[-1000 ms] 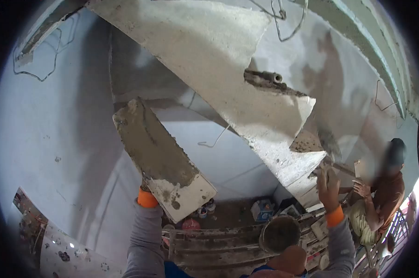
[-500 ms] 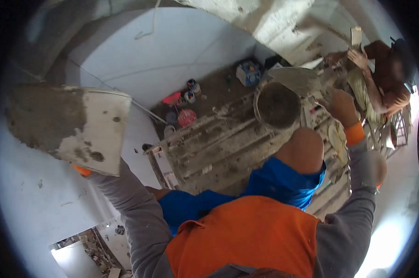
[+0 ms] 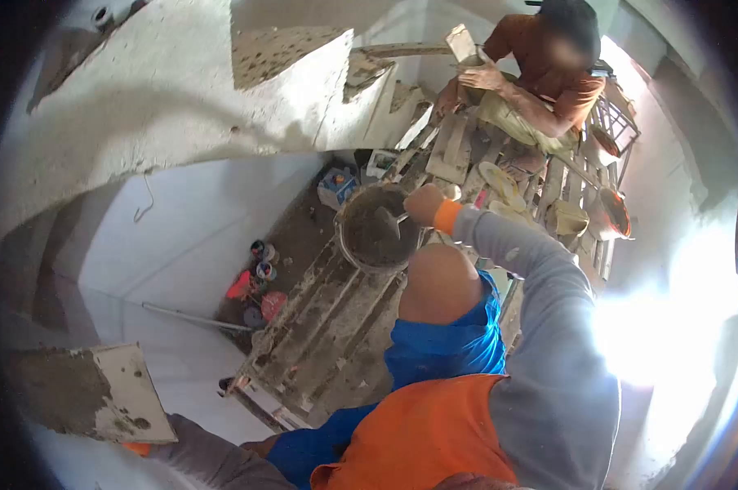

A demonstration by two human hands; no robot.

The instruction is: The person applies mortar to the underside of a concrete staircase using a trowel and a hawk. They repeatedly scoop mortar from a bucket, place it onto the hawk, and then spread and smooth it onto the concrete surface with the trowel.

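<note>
My right hand [image 3: 424, 205] is closed round the handle of a trowel [image 3: 388, 223]. The trowel's blade dips into grey mortar in a round bucket [image 3: 344, 245]. At the lower left is a pale mortar board [image 3: 132, 384], its far half coated with wet grey mortar. My left hand is hidden behind and under this board and bears it up; only the orange cuff [image 3: 136, 448] shows at its lower edge. My bare knee [image 3: 440, 282] is just below the bucket.
The bucket stands on a slatted wooden platform [image 3: 328, 314]. Beyond it, a person [image 3: 549, 77] sits holding a piece of wood [image 3: 463, 45]. Pots and a red basin [image 3: 273, 305] lie on the floor below. A concrete beam [image 3: 181, 106] crosses overhead; an orange-rimmed bucket [image 3: 612, 214] stands right.
My right hand has brought the trowel from above the bucket's right side down into the mortar. The view has turned right, so the board now appears lower and the other person nearer the middle.
</note>
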